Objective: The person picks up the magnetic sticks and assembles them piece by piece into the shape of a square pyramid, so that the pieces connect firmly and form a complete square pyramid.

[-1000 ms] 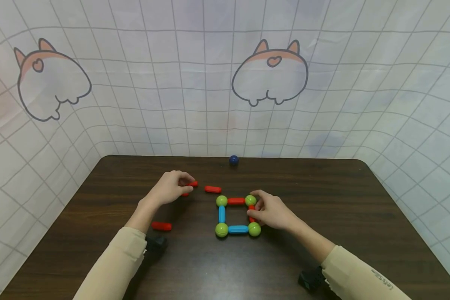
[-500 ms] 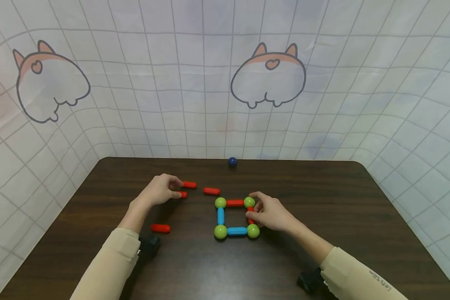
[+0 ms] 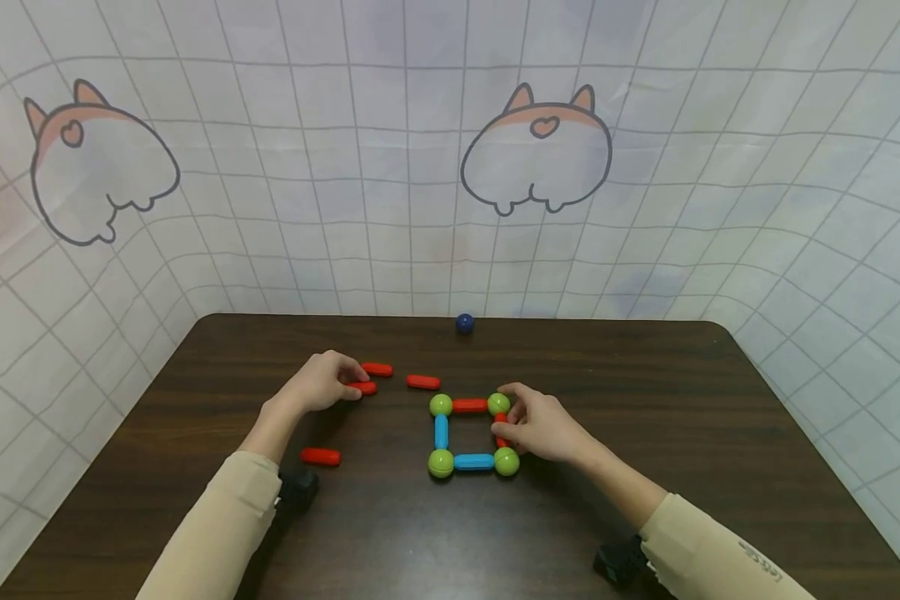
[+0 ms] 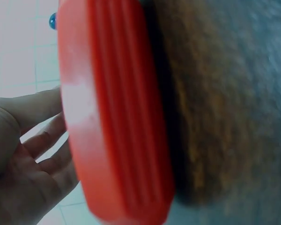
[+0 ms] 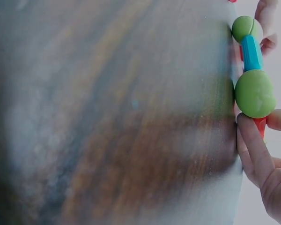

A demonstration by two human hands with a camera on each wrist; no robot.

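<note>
On the table, a square of green balls (image 3: 441, 463) joined by two red and two blue magnetic rods (image 3: 474, 462) lies flat. My right hand (image 3: 543, 425) pinches the red rod (image 3: 501, 419) forming its right side; in the right wrist view fingertips (image 5: 255, 145) meet that rod below a green ball (image 5: 255, 93). Further left, my left hand (image 3: 318, 382) has thumb and fingers around a loose red magnetic rod (image 3: 363, 388). A nearer red rod (image 4: 117, 112) fills much of the left wrist view, with the left hand (image 4: 33, 154) behind it, hiding the fingertips.
Two more loose red rods, one just behind the left fingers (image 3: 377, 369) and one beside the square (image 3: 423, 382), lie on the dark wooden table (image 3: 607, 358). Another red rod (image 3: 320, 457) lies near the left wrist. A dark blue ball (image 3: 465, 323) sits at the back edge.
My left hand has drawn back to the left from the farther red rod and its fingers have closed around the nearer one. The right hand stays at the square.
</note>
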